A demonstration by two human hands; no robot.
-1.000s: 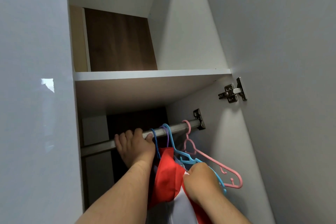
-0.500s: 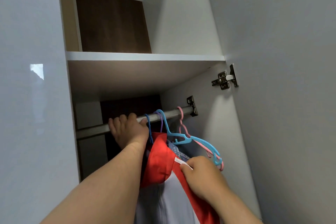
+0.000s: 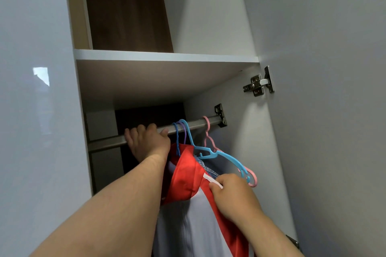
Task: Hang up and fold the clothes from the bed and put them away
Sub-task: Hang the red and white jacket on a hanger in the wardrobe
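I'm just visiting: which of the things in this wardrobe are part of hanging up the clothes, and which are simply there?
Part of the job: red and white garment, dark blue hanger seemingly carrying it, rail, left hand gripping the rail, right hand pinching the garment.

Just there: light blue hanger, pink hanger, purple hanger, denim garment, shelf, door hinge.

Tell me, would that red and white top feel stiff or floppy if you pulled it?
Probably floppy: the red and white top sags in soft folds where the right hand pinches it. Likely light, since a thin hanger seems to carry it. It would probably swing on the rail.
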